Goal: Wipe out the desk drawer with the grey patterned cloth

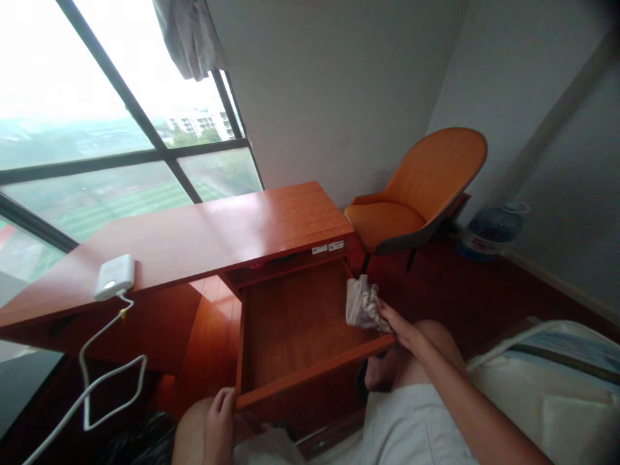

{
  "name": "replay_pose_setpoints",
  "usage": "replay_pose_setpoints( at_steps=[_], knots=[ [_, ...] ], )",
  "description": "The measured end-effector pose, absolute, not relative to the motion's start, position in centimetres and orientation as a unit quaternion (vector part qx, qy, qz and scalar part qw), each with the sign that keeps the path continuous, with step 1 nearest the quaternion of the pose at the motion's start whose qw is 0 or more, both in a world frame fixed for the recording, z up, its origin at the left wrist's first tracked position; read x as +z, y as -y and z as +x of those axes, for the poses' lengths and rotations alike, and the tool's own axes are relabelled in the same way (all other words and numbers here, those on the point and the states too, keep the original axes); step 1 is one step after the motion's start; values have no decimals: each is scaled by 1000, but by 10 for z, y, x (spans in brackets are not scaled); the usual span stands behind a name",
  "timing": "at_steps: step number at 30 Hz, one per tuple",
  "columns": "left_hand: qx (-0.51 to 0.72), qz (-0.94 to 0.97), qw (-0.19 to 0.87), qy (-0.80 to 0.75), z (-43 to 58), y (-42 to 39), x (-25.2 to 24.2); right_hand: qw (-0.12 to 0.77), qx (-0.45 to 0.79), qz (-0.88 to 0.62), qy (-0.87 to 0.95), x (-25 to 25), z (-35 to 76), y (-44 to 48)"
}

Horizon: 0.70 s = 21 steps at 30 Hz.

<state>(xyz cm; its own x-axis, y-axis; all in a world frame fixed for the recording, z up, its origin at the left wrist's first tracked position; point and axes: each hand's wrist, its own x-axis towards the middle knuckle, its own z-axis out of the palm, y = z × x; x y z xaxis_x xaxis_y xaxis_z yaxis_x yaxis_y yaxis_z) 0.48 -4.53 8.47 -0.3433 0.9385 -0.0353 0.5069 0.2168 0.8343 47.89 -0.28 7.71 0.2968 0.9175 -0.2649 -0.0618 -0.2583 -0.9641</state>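
A wooden drawer (295,316) is pulled out from under the reddish-brown desk (285,213), and its bare bottom board shows. At the drawer's near left corner, my left hand (220,416) has its fingers curled against the front panel's end. My right hand (400,328) is closed on a crumpled, pale grey-white cloth (362,303) at the drawer's right side, near the front corner. The cloth bunches over the side edge and partly hides it. My right thumb and some fingertips are hidden behind the cloth.
A white charger-like box (115,276) with a white cable (104,384) sits on the desk's left part. An orange chair (421,187) stands past the desk's right end. A large blue water bottle (491,229) is by the wall. Whitish bedding or a mattress (547,381) lies at right.
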Motion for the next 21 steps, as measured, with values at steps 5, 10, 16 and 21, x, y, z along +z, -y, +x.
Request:
replay_pose_setpoints(
  at_steps=[5,10,16,21],
  knots=[
    [379,458,319,-738,5,44,87,484,553,-591,334,77,462,-20],
    [375,454,323,-741,8,45,92,474,544,-610,327,75,461,-64],
    [377,449,330,-740,10,49,95,450,510,-646,347,73,455,-122],
    [396,436,346,-730,13,50,95,441,472,-676,355,68,455,-146]
  ],
)
